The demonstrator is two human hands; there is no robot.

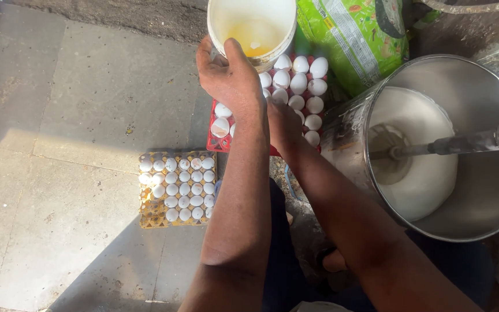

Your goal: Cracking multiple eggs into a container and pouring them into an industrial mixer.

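The left hand (pixel 229 75) grips the rim of a white bucket (pixel 253 26) holding yolk, above a red egg tray (pixel 219 141), while the right hand (pixel 283 124) reaches into the eggs, its grip hidden, beside a green printed sack (pixel 353 40).

The floor (pixel 76 115) is made of big grey stone slabs, with sun and shadow on it. A yellow egg tray (pixel 176 189) full of white eggs lies on it in the middle. A red egg tray (pixel 218 141) sits just above. A big metal bowl (pixel 486 190) stands at the right, and a green bag (pixel 353 40) at the top.
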